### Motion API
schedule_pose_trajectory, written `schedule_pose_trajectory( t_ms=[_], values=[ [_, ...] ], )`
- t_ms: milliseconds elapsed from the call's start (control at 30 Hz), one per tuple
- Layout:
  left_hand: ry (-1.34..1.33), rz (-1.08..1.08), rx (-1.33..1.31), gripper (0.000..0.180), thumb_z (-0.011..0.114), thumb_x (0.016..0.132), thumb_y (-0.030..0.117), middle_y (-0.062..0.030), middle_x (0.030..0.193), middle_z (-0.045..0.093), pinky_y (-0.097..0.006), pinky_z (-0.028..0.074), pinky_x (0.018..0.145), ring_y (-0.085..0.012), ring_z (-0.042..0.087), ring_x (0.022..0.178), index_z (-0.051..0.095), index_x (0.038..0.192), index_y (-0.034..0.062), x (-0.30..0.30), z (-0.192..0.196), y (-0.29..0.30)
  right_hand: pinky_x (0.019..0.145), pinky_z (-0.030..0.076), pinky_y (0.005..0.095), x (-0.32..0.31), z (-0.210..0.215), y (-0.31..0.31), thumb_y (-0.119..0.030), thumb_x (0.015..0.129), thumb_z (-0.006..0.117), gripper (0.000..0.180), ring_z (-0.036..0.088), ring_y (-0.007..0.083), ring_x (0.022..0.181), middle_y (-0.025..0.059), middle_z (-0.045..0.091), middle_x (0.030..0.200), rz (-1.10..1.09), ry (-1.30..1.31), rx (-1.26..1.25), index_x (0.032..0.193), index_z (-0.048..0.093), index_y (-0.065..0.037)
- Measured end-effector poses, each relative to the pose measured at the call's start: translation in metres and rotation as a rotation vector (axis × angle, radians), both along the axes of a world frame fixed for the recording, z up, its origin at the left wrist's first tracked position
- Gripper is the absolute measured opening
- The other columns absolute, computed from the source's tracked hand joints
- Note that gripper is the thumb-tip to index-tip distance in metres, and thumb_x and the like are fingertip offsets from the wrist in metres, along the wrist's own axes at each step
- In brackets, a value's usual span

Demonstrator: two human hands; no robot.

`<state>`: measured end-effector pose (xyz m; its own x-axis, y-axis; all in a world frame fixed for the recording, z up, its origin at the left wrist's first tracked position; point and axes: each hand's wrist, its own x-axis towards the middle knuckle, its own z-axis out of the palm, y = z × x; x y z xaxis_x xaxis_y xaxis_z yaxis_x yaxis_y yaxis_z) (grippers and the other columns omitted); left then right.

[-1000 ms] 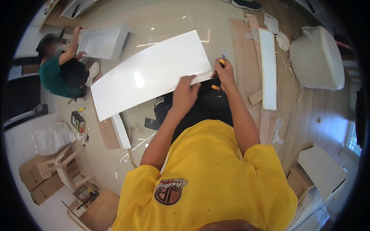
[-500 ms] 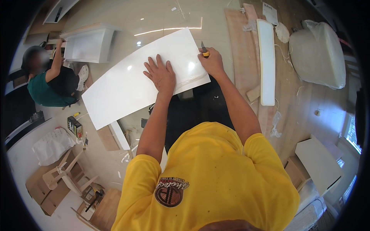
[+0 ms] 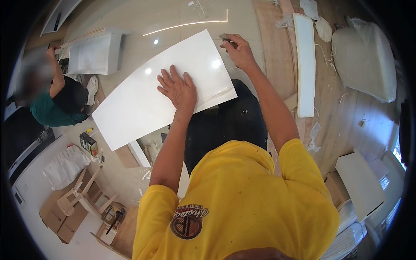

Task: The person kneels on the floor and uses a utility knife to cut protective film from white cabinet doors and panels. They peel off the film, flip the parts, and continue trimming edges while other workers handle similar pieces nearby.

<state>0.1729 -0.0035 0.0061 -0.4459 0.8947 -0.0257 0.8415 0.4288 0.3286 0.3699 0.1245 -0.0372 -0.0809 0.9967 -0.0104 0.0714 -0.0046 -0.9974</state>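
Observation:
A white panel (image 3: pixel 147 95) with one curved edge lies slantwise in front of me. My left hand (image 3: pixel 180 90) rests flat on it, fingers spread, holding nothing. Along the panel's right end near my knees runs a strip of clear film or tape (image 3: pixel 215 94). Just beyond the panel's far right corner, my right hand (image 3: pixel 238 51) is closed around a utility knife (image 3: pixel 223 37). Only a greyish part of the knife shows past the fingers; the handle is hidden in the grip. The knife appears apart from the panel.
At the left a person (image 3: pixel 56 97) in a green shirt sits by a white box-like cabinet (image 3: pixel 92 54). Wooden boards (image 3: pixel 271 47) and a long white cushioned piece (image 3: pixel 305 65) lie to the right, near a plastic-wrapped bundle (image 3: pixel 366 60). An upturned wooden stool (image 3: pixel 80 193) is lower left.
My right hand has lifted away from the panel's right edge, moving farther off, and the knife has turned so its orange handle no longer shows. My left hand stays flat on the panel.

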Motion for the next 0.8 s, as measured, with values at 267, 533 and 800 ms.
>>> schedule_pose_trajectory(
  t_ms=[267, 533, 800],
  values=[
    [0.041, 0.080, 0.037, 0.063, 0.047, 0.100, 0.032, -0.0339, 0.158, 0.018, -0.068, 0.004, 0.119, -0.0567, 0.007, 0.149, 0.031, 0.153, -0.0001, 0.019, -0.010, 0.011, 0.081, 0.053, 0.0337, -0.024, 0.023, 0.029, -0.017, 0.094, 0.070, 0.019, 0.068, 0.0241, 0.086, 0.0075, 0.071, 0.097, 0.074, -0.207, 0.147, 0.109, 0.076, -0.006],
    [0.092, 0.058, 0.045, 0.065, 0.045, 0.101, 0.033, -0.0345, 0.157, 0.019, -0.068, 0.004, 0.119, -0.0586, 0.011, 0.146, 0.030, 0.154, 0.0001, 0.021, -0.005, 0.012, 0.079, 0.054, 0.0346, -0.030, 0.023, 0.050, -0.017, 0.092, 0.070, 0.019, 0.069, 0.0259, 0.084, 0.0075, 0.073, 0.094, 0.072, -0.434, 0.345, 0.107, 0.077, -0.008],
    [0.051, 0.073, 0.023, 0.067, 0.045, 0.100, 0.034, -0.0339, 0.157, 0.019, -0.067, 0.004, 0.119, -0.0579, 0.009, 0.147, 0.029, 0.155, 0.0001, 0.022, -0.005, 0.017, 0.073, 0.054, 0.0395, -0.014, 0.014, 0.018, -0.021, 0.094, 0.065, 0.016, 0.067, 0.0293, 0.081, 0.0068, 0.069, 0.090, 0.163, -0.667, 0.460, 0.101, 0.076, -0.012]
  ],
)
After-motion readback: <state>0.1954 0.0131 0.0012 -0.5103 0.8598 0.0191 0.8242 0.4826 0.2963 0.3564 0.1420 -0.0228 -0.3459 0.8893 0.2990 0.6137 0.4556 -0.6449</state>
